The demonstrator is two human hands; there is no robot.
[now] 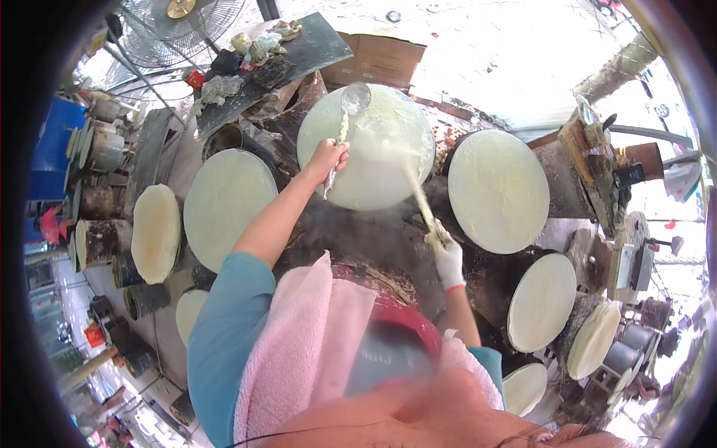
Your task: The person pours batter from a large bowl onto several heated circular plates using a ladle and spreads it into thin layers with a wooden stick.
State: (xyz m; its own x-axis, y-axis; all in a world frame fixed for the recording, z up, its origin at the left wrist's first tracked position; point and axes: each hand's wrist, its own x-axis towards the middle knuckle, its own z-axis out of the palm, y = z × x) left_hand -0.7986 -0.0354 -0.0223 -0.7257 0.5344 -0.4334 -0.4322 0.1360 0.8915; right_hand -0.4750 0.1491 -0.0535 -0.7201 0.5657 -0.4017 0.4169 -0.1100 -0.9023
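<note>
My bare left hand (329,158) is closed around the handle of a metal ladle (356,98), whose bowl lies over the far part of a round griddle (369,193) coated with pale batter. In my right hand (445,252), which wears a white glove, is a batter-crusted stick (421,199). The stick's far end reaches over the griddle's right side and is blurred. Steam hangs over the griddle and partly hides its surface. A pink towel (291,330) hangs over my chest.
Batter-coated round griddles stand to the left (229,207) and right (498,190), with more (541,302) farther right. A thick pale disc (157,234) is at far left. Beyond are a dark board (319,45) bearing rags, a cardboard box (375,59) and a fan (179,28).
</note>
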